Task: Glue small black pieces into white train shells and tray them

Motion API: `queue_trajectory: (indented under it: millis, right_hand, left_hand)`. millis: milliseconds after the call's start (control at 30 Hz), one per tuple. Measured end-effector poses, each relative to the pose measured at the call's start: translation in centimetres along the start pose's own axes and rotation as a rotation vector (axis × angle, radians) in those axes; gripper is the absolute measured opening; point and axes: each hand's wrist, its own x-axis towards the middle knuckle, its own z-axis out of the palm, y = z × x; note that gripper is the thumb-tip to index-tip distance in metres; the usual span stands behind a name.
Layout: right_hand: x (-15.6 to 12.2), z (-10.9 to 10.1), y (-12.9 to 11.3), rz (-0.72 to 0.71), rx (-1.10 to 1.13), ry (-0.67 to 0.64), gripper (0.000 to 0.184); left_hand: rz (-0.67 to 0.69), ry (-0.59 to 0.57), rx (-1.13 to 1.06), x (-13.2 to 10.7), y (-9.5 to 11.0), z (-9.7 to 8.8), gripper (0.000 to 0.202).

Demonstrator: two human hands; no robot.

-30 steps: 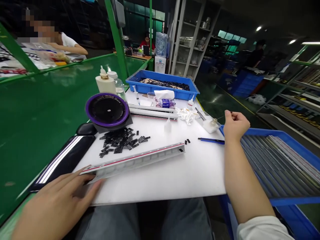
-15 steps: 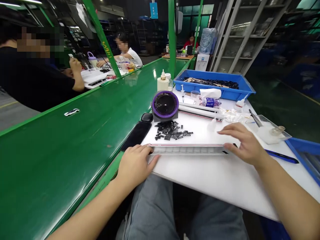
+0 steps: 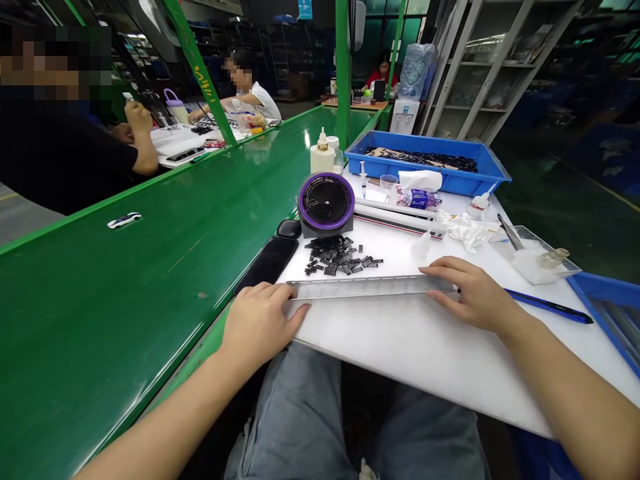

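A long, narrow grey-silver strip [image 3: 357, 288], shaped like a shallow channel, lies crosswise near the front of the white tabletop [image 3: 390, 340]. My left hand [image 3: 260, 321] is closed over its left end, with the thumb on the near side. At the opposite end, my right hand [image 3: 473, 293] has its fingers on the far edge and its thumb on the near one. Just beyond the strip is a loose pile of small black rectangular pieces [image 3: 335, 255]. Behind them stands a round black device with a purple rim [image 3: 326, 201].
A dark phone [image 3: 267, 263] lies at left beside the green bench [image 3: 165, 293]. Farther back are more white strips [image 3: 395, 219], bottles [image 3: 323, 159], a tissue pack [image 3: 417, 197] and a blue bin [image 3: 430, 175]. A blue pen-like tool [image 3: 550, 307] lies right. Co-workers sit across the bench.
The strip has turned: its red-lined white edge no longer shows and a grey face does. My right hand has closed in on its end. The view has shifted slightly.
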Motion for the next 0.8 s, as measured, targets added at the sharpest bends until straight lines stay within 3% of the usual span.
queue_trajectory:
  millis: [367, 567, 667, 733, 800]
  right_hand:
    - [0.4, 0.0, -1.0, -0.012, -0.028, 0.003, 0.034]
    - [0.6, -0.1, -1.0, -0.025, 0.014, 0.087, 0.032]
    - [0.5, -0.5, -0.9, -0.034, 0.038, 0.144, 0.034]
    - [0.4, -1.0, -0.9, -0.020, 0.057, 0.197, 0.034]
    - [0.4, -1.5, -0.9, 0.020, 0.110, 0.271, 0.034]
  left_hand:
    - [0.009, 0.033, 0.042, -0.3, -0.5, 1.0, 0.032]
    - [0.028, -0.042, 0.039, -0.1, 0.6, -0.3, 0.035]
    - [-0.042, -0.084, -0.029, -0.3, 0.9, -1.2, 0.037]
    - [-0.142, -0.030, -0.092, -0.4, 0.9, -2.0, 0.043]
    - [-0.203, 0.104, -0.212, -0.3, 1.1, -3.0, 0.050]
